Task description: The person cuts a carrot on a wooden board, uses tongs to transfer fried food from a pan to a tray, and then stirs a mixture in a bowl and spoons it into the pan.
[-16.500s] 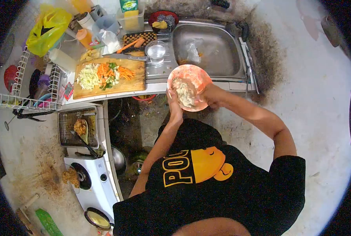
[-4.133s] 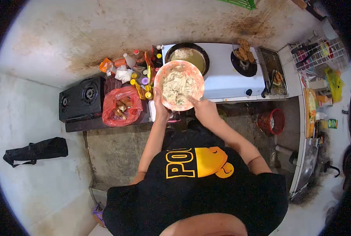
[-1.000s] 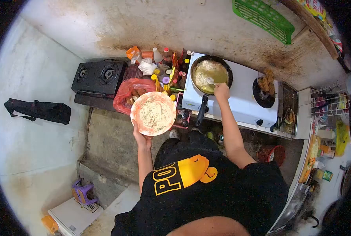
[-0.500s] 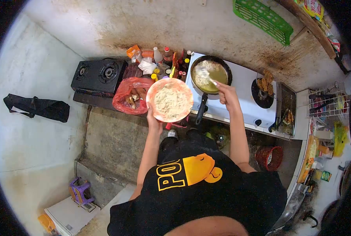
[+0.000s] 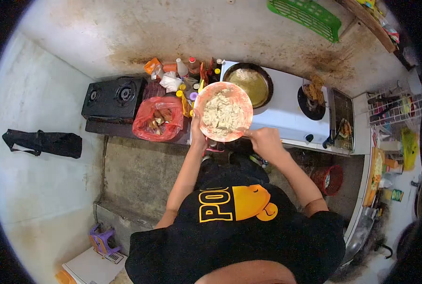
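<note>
My left hand (image 5: 198, 134) grips the left rim of a pink and white bowl (image 5: 246, 102) that holds pale, lumpy batter (image 5: 222, 110). Close to the bowl's lower right edge, my right hand (image 5: 266, 143) is closed; a utensil seems to reach from it into the bowl, mostly hidden. Behind the bowl, a dark frying pan (image 5: 269, 90) with oil and a patch of pale batter stands on the white stove (image 5: 289, 102). The pan's handle is hidden by the bowl and my right hand.
Left are a red plastic bag (image 5: 144, 130), a black two-burner stove (image 5: 108, 100) and several bottles (image 5: 182, 68). Fried food (image 5: 316, 90) sits at the stove's right burner. A red basket (image 5: 333, 180) stands below, with a wire rack (image 5: 390, 113) farther right.
My right hand has moved from above the pan down to the bowl's lower right edge. The bowl in my left hand has shifted right and now covers the pan's handle side.
</note>
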A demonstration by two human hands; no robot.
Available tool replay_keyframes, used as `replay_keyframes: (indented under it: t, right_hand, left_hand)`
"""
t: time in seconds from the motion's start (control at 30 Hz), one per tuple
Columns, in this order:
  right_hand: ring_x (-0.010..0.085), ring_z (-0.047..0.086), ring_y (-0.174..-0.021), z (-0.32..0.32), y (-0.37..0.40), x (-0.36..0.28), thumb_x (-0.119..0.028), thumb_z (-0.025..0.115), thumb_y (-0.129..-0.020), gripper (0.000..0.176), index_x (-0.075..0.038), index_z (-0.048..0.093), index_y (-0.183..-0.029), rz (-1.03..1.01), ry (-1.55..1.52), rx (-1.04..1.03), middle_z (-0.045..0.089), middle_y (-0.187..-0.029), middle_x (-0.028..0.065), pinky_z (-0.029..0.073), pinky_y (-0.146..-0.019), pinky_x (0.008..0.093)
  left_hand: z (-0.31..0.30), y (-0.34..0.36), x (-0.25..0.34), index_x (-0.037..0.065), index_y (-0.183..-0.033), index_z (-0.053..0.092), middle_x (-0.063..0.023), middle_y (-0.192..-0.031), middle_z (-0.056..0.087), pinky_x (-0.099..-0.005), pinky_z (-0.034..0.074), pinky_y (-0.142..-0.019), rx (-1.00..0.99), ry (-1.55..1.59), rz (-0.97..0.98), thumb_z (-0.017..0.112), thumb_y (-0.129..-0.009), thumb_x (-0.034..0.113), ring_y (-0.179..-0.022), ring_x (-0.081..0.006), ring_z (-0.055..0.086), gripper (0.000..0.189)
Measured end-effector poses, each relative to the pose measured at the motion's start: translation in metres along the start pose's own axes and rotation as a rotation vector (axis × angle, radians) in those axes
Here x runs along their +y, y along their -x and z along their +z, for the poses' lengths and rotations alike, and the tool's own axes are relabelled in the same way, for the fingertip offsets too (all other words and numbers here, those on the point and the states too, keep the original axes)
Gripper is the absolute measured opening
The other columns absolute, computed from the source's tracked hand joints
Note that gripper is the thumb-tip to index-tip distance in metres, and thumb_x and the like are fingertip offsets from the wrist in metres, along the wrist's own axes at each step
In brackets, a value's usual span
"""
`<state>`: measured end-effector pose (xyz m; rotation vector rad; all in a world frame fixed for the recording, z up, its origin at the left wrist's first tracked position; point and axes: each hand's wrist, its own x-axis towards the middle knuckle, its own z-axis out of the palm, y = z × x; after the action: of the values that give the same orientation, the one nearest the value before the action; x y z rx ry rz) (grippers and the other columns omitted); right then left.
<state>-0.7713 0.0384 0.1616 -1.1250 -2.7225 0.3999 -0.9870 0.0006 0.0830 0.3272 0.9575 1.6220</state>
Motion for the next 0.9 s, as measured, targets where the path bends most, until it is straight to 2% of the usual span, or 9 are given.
replay_keyframes:
  t: [0.17,0.3,0.43,0.57,0.7,0.77,0.8,0.83,0.9]
  right_hand:
    - [0.0293,0.060,-0.055,0.012,-0.030,0.011,-0.014,0.061,-0.077,0.040,-0.027,0.067,-0.114,0.029,-0.081,0.226,0.057,-0.059,0.0130,0.046,-0.050,0.0405]
    - [0.0252,0.059,-0.052,0.018,-0.018,0.010,-0.012,0.061,-0.073,0.050,-0.030,0.063,-0.120,-0.145,0.105,0.019,0.056,-0.058,0.0070,0.044,-0.047,0.0388]
    - [0.0236,0.061,-0.053,-0.018,-0.005,0.027,-0.010,0.060,-0.071,0.040,-0.027,0.069,-0.106,-0.154,0.153,0.046,0.056,-0.056,0.0061,0.044,-0.047,0.0384]
    - [0.0312,0.061,-0.058,0.002,0.001,0.022,-0.008,0.058,-0.076,0.040,-0.027,0.069,-0.110,0.061,0.064,0.010,0.060,-0.062,0.0140,0.047,-0.053,0.0439]
    - [0.0402,0.061,-0.071,0.033,0.021,-0.008,-0.012,0.055,-0.088,0.030,-0.018,0.066,-0.115,0.331,-0.444,0.016,0.060,-0.074,0.0243,0.048,-0.064,0.0468]
    - [0.0427,0.060,-0.074,0.079,0.027,-0.015,-0.010,0.055,-0.088,0.031,-0.016,0.065,-0.116,0.334,-0.503,0.127,0.058,-0.076,0.0259,0.046,-0.065,0.0464]
    - [0.0339,0.058,-0.055,0.102,0.026,-0.014,-0.012,0.053,-0.091,0.027,-0.011,0.066,-0.115,0.221,-0.533,0.269,0.059,-0.063,0.0198,0.044,-0.052,0.0405]
    - [0.0339,0.058,-0.055,0.089,0.022,-0.021,-0.012,0.053,-0.091,0.027,-0.011,0.066,-0.115,0.229,-0.534,0.273,0.059,-0.063,0.0198,0.044,-0.052,0.0405]
    - [0.0150,0.040,-0.038,0.059,0.008,-0.025,-0.013,0.049,-0.095,0.028,-0.009,0.064,-0.119,0.763,-1.172,-0.222,0.045,-0.051,0.0010,0.031,-0.038,0.0300]
  left_hand:
    - [0.002,-0.005,-0.007,0.002,-0.139,0.033,-0.0162,-0.133,0.049,-0.0403,0.046,-0.097,-0.041,-0.082,-0.012,0.039,-0.093,0.059,-0.118,-0.0277,0.053,0.074]
    - [0.001,-0.006,-0.002,0.002,-0.139,0.033,-0.0162,-0.133,0.048,-0.0390,0.046,-0.098,-0.040,0.000,-0.046,0.039,-0.094,0.057,-0.118,-0.0274,0.053,0.072]
    - [-0.008,-0.010,-0.007,0.000,-0.136,0.036,-0.0150,-0.129,0.051,-0.0358,0.045,-0.097,-0.019,-0.048,0.026,0.044,-0.095,0.052,-0.115,-0.0240,0.055,0.067]
    - [-0.004,-0.010,-0.010,0.001,-0.134,0.038,-0.0138,-0.125,0.053,-0.0346,0.046,-0.093,-0.016,-0.130,0.110,0.045,-0.095,0.052,-0.112,-0.0224,0.055,0.064]
    - [-0.001,-0.013,-0.011,0.001,-0.138,0.035,-0.0142,-0.130,0.050,-0.0368,0.046,-0.095,0.008,-0.138,0.185,0.044,-0.094,0.054,-0.114,-0.0248,0.055,0.069]
    - [-0.014,-0.025,-0.034,-0.001,-0.130,0.043,-0.0145,-0.116,0.055,-0.0347,0.044,-0.086,0.154,-0.405,0.374,0.043,-0.097,0.046,-0.098,-0.0225,0.057,0.057]
    - [-0.011,-0.025,-0.041,-0.001,-0.126,0.048,-0.0148,-0.110,0.056,-0.0347,0.042,-0.084,0.190,-0.504,0.438,0.041,-0.098,0.044,-0.092,-0.0228,0.055,0.054]
    - [-0.015,-0.026,-0.052,-0.001,-0.126,0.048,-0.0148,-0.110,0.056,-0.0347,0.042,-0.084,0.183,-0.507,0.434,0.041,-0.098,0.044,-0.092,-0.0228,0.055,0.054]
    - [-0.023,-0.027,-0.067,0.000,-0.128,0.047,-0.0151,-0.108,0.057,-0.0341,0.043,-0.082,0.379,-0.711,0.464,0.041,-0.098,0.045,-0.092,-0.0219,0.055,0.055]
